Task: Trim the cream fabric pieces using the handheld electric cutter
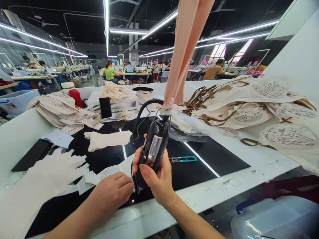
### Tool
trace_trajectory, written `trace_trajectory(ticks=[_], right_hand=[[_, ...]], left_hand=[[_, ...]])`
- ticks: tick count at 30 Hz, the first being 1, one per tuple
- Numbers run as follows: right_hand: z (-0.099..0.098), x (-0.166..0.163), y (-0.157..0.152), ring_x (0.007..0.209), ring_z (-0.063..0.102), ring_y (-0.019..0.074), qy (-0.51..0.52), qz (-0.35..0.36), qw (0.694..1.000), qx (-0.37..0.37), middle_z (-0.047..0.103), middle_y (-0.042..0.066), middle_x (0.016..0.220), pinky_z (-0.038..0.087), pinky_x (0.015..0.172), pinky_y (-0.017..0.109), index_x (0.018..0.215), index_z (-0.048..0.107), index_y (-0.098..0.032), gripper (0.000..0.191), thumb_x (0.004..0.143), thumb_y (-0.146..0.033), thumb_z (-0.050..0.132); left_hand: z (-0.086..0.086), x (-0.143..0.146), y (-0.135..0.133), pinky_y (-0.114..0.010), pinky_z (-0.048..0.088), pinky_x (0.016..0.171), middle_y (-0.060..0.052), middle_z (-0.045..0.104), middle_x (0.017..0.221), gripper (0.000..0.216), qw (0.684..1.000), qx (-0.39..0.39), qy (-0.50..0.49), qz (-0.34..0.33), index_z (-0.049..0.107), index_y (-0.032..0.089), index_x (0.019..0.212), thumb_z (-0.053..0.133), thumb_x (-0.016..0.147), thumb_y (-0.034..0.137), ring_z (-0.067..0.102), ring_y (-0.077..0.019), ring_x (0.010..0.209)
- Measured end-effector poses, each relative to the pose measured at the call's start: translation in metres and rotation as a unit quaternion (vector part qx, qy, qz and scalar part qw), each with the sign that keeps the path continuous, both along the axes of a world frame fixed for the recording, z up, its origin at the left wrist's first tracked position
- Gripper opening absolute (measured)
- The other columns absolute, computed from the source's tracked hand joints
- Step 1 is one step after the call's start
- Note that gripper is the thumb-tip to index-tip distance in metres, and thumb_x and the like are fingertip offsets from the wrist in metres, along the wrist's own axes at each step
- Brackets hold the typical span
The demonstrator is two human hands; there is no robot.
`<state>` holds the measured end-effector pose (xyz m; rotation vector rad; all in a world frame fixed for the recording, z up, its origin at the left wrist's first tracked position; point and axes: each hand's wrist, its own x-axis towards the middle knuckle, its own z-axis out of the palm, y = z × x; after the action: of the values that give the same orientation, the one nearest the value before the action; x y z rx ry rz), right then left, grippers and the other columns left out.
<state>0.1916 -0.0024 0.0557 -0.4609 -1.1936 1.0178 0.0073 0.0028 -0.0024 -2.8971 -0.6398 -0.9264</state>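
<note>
My right hand point(159, 177) is wrapped round a black corded handheld tool point(152, 152) with a silver plate or lever on its face. The tool is held tilted above the black glossy table panel, and its cord point(139, 114) loops up behind it. A pink fabric strip point(180, 53) hangs from above, tied in a knot over the tool. Beside the tool's lower end, my left hand point(116, 189) is closed with its fingers curled; their tips are hidden. White fabric point(107, 174) lies just beyond my left hand. Teal thread snips point(184, 159) rest right of the tool.
Cream garment pieces point(64, 109) are heaped back left, and lace pieces with brown straps point(249, 109) right. A white vented box point(114, 101) and a black phone-like block point(105, 108) stand behind. A clear plastic bin point(276, 219) sits below the table edge. People work at distant tables.
</note>
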Motion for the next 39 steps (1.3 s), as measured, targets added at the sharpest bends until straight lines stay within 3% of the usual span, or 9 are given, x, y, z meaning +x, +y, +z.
trace_trajectory(ticks=[5, 13, 20, 27, 33, 39], right_hand=[[0.000, -0.003, 0.000, 0.064, 0.063, 0.0104, 0.008, -0.007, 1.000, 0.004, 0.072, -0.004, 0.091, 0.059, 0.062, 0.024, 0.114, 0.065, -0.030, 0.041, 0.098, -0.057, 0.091], [-0.001, -0.001, 0.000, 0.060, 0.062, 0.0107, 0.020, -0.021, 1.000, -0.003, 0.074, -0.004, 0.087, 0.056, 0.055, 0.023, 0.111, 0.066, -0.030, 0.039, 0.097, -0.056, 0.093], [0.002, -0.001, 0.003, 0.059, 0.068, 0.0120, 0.022, -0.049, 0.999, 0.010, 0.076, -0.004, 0.085, 0.062, 0.055, 0.025, 0.113, 0.067, -0.029, 0.042, 0.096, -0.056, 0.094], [0.009, 0.001, 0.006, 0.058, 0.068, 0.0135, 0.005, -0.071, 0.997, 0.023, 0.074, -0.005, 0.084, 0.060, 0.053, 0.025, 0.109, 0.065, -0.029, 0.041, 0.096, -0.055, 0.094], [0.010, 0.004, 0.005, 0.055, 0.065, 0.0157, 0.001, -0.088, 0.996, 0.010, 0.072, -0.005, 0.082, 0.061, 0.051, 0.029, 0.134, 0.062, -0.032, 0.060, 0.093, -0.060, 0.096], [0.012, 0.007, 0.004, 0.056, 0.068, 0.0152, 0.001, -0.093, 0.995, 0.020, 0.074, -0.004, 0.083, 0.060, 0.051, 0.027, 0.122, 0.064, -0.031, 0.050, 0.094, -0.058, 0.096]], left_hand=[[-0.002, 0.000, 0.000, -0.031, 0.067, 0.079, -0.006, 0.081, 0.101, 0.036, 1.000, -0.009, -0.012, 0.003, 0.072, 0.019, 0.113, 0.038, 0.127, 0.018, 0.079, -0.0207, 0.088], [-0.002, 0.001, 0.000, -0.031, 0.065, 0.081, -0.004, 0.078, 0.094, 0.029, 0.999, -0.037, -0.009, 0.003, 0.070, 0.019, 0.100, 0.051, 0.122, 0.013, 0.077, -0.0208, 0.088], [0.000, 0.001, 0.000, -0.030, 0.065, 0.085, -0.003, 0.081, 0.099, 0.021, 0.998, -0.058, -0.031, -0.002, 0.071, 0.018, 0.104, 0.059, 0.121, 0.015, 0.078, -0.0206, 0.093], [0.003, -0.002, 0.000, -0.028, 0.065, 0.089, -0.003, 0.082, 0.105, 0.018, 0.995, -0.100, 0.009, 0.009, 0.075, 0.019, 0.105, 0.065, 0.120, 0.016, 0.079, -0.0184, 0.099], [0.008, -0.004, 0.001, -0.028, 0.066, 0.089, -0.003, 0.083, 0.108, 0.013, 0.993, -0.118, 0.019, 0.006, 0.076, 0.019, 0.107, 0.070, 0.119, 0.021, 0.079, -0.0188, 0.101], [0.008, -0.005, 0.002, -0.029, 0.066, 0.091, -0.005, 0.082, 0.108, 0.014, 0.995, -0.101, 0.026, 0.001, 0.074, 0.018, 0.104, 0.074, 0.117, 0.025, 0.079, -0.0209, 0.104]])
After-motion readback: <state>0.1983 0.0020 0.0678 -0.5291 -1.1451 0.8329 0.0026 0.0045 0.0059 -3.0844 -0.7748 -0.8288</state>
